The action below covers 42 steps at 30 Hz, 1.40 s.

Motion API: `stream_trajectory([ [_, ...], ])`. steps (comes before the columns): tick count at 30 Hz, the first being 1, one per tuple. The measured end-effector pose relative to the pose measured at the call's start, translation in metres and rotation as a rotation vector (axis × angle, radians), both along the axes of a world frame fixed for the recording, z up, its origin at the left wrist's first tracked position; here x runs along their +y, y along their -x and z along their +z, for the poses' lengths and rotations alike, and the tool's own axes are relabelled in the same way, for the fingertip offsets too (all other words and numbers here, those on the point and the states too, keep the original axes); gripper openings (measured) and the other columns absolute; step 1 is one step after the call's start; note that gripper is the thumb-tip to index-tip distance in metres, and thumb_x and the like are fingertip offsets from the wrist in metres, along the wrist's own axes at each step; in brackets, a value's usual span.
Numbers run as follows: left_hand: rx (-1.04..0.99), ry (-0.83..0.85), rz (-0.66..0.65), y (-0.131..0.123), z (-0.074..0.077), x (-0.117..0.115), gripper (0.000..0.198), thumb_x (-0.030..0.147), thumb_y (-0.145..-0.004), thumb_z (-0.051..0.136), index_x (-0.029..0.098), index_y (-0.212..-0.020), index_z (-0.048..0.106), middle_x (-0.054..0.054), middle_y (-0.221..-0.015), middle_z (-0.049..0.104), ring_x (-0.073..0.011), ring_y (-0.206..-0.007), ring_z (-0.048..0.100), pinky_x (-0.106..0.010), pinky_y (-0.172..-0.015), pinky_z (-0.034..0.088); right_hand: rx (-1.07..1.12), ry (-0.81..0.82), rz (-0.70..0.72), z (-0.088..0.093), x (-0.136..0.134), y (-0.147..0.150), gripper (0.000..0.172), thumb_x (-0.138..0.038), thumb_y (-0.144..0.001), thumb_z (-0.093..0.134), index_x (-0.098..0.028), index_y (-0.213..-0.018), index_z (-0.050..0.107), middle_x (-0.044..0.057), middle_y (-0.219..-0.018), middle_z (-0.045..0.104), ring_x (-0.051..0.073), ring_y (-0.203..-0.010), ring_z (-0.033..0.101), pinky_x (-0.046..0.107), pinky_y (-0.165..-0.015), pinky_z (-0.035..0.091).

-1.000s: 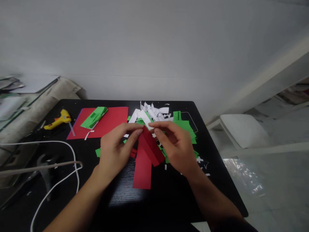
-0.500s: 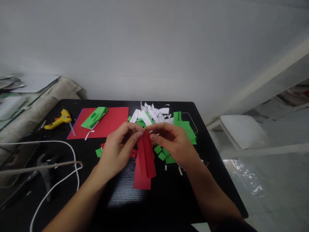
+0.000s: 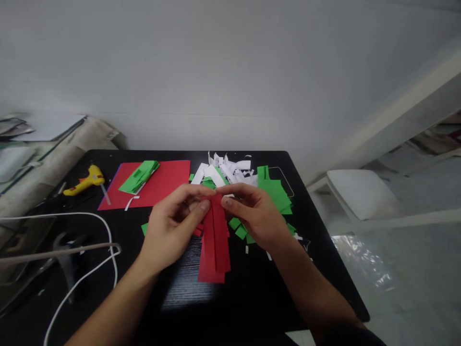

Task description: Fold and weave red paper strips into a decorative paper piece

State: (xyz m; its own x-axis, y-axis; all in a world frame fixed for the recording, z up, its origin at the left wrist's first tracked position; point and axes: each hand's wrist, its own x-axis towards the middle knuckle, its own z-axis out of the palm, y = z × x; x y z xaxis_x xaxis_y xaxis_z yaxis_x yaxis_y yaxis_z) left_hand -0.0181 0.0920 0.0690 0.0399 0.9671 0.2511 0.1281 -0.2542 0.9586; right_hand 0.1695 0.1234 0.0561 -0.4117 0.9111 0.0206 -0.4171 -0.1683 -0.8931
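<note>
Between my two hands hangs a red paper strip point(image 3: 218, 240), folded lengthwise with a crease down its middle. My left hand point(image 3: 176, 223) pinches its upper left edge between thumb and fingers. At the upper right edge, my right hand point(image 3: 255, 214) has its thumb and fingertips closed on the same strip. The index fingertips of both hands meet at its top end. Under the strip's lower end another red paper piece point(image 3: 211, 276) shows, lying on the black table point(image 3: 259, 293). Small red scraps are partly hidden behind my left hand.
Behind my hands lie a heap of white paper scraps point(image 3: 230, 168), green paper pieces point(image 3: 275, 192) and small green squares point(image 3: 238, 228). Further left are a red sheet point(image 3: 169, 180) bearing a green folded stack point(image 3: 140, 176), a yellow glue gun point(image 3: 86, 181) and a white cable point(image 3: 108, 230).
The red strip has shifted slightly down and left. My left thumb has slid a little left along with it, and the fingertips stay together at the top.
</note>
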Motion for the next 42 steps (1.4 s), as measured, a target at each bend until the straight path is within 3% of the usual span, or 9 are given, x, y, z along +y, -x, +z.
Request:
stream_trajectory([
  [3, -0.011, -0.013, -0.012, 0.000, 0.001, 0.000, 0.014, 0.024, -0.094, 0.074, 0.026, -0.108, 0.077, 0.003, -0.070, 0.062, -0.0083, -0.055, 0.049, -0.019, -0.050, 0.042, 0.007, 0.018, 0.002, 0.000, 0.000, 0.001, 0.017, -0.031, -0.086, 0.087, -0.028, -0.102, 0.082, -0.002, -0.088, 0.081, 0.012, -0.076, 0.075, 0.028, -0.078, 0.063],
  [8, -0.014, -0.029, -0.019, 0.001, -0.001, 0.001, 0.013, 0.019, -0.092, 0.074, 0.026, -0.103, 0.077, 0.002, -0.070, 0.061, -0.0090, -0.057, 0.051, -0.020, -0.051, 0.043, 0.016, 0.032, 0.013, -0.001, 0.000, 0.002, 0.018, -0.030, -0.086, 0.088, -0.028, -0.102, 0.082, -0.002, -0.090, 0.081, 0.011, -0.080, 0.077, 0.026, -0.081, 0.063],
  [11, 0.000, -0.060, -0.028, 0.001, -0.001, 0.002, 0.013, 0.016, -0.092, 0.073, 0.025, -0.101, 0.077, 0.001, -0.082, 0.068, -0.0074, -0.058, 0.054, -0.020, -0.052, 0.046, 0.013, 0.045, 0.021, -0.001, 0.001, 0.003, 0.019, -0.032, -0.085, 0.088, -0.028, -0.103, 0.082, -0.001, -0.091, 0.081, 0.013, -0.081, 0.077, 0.027, -0.078, 0.064],
  [14, 0.012, -0.117, -0.052, 0.001, 0.001, 0.003, 0.014, 0.014, -0.092, 0.072, 0.025, -0.101, 0.076, -0.002, -0.102, 0.072, -0.0097, -0.073, 0.064, -0.021, -0.062, 0.055, 0.014, 0.057, 0.027, 0.001, 0.001, 0.003, 0.019, -0.036, -0.086, 0.087, -0.027, -0.101, 0.082, 0.000, -0.091, 0.080, 0.013, -0.079, 0.075, 0.028, -0.075, 0.065],
  [18, 0.055, -0.164, -0.041, 0.001, 0.003, 0.005, 0.014, 0.014, -0.094, 0.071, 0.025, -0.102, 0.075, -0.003, -0.104, 0.072, -0.0138, -0.087, 0.069, -0.024, -0.071, 0.058, 0.020, 0.046, 0.050, 0.004, 0.000, 0.003, 0.015, -0.037, -0.091, 0.082, -0.029, -0.103, 0.082, 0.000, -0.094, 0.079, 0.013, -0.081, 0.073, 0.028, -0.076, 0.064],
  [23, 0.175, -0.259, 0.003, 0.003, 0.001, 0.007, 0.012, 0.016, -0.096, 0.071, 0.025, -0.102, 0.074, -0.003, -0.103, 0.074, -0.0170, -0.094, 0.070, -0.031, -0.079, 0.058, 0.007, 0.062, 0.044, 0.006, -0.001, 0.003, 0.017, -0.033, -0.087, 0.085, -0.029, -0.103, 0.081, 0.000, -0.109, 0.077, 0.012, -0.089, 0.072, 0.027, -0.083, 0.061],
  [28, 0.332, -0.403, 0.042, 0.005, 0.000, 0.007, 0.012, 0.014, -0.097, 0.069, 0.024, -0.103, 0.072, -0.002, -0.103, 0.076, -0.0183, -0.099, 0.072, -0.034, -0.088, 0.058, 0.038, 0.115, 0.072, 0.008, -0.002, 0.003, 0.017, -0.033, -0.086, 0.086, -0.028, -0.101, 0.080, -0.002, -0.102, 0.074, 0.010, -0.079, 0.068, 0.022, -0.071, 0.058],
  [36, 0.676, -0.692, 0.087, 0.013, -0.006, 0.009, 0.022, 0.011, -0.100, 0.062, 0.023, -0.117, 0.068, -0.005, -0.106, 0.079, -0.0196, -0.095, 0.075, -0.032, -0.082, 0.060, 0.025, 0.192, 0.088, 0.009, -0.002, 0.003, 0.022, -0.038, -0.083, 0.089, -0.027, -0.099, 0.077, -0.001, -0.094, 0.070, 0.011, -0.080, 0.066, 0.022, -0.070, 0.057],
  [42, 0.750, -0.751, 0.078, 0.016, -0.009, 0.010, 0.027, 0.012, -0.099, 0.063, 0.025, -0.123, 0.066, -0.006, -0.109, 0.078, -0.0199, -0.094, 0.076, -0.032, -0.080, 0.061, 0.095, 0.261, 0.105, 0.009, -0.001, 0.005, 0.023, -0.035, -0.080, 0.091, -0.025, -0.094, 0.075, -0.002, -0.089, 0.067, 0.010, -0.075, 0.063, 0.021, -0.066, 0.058],
])
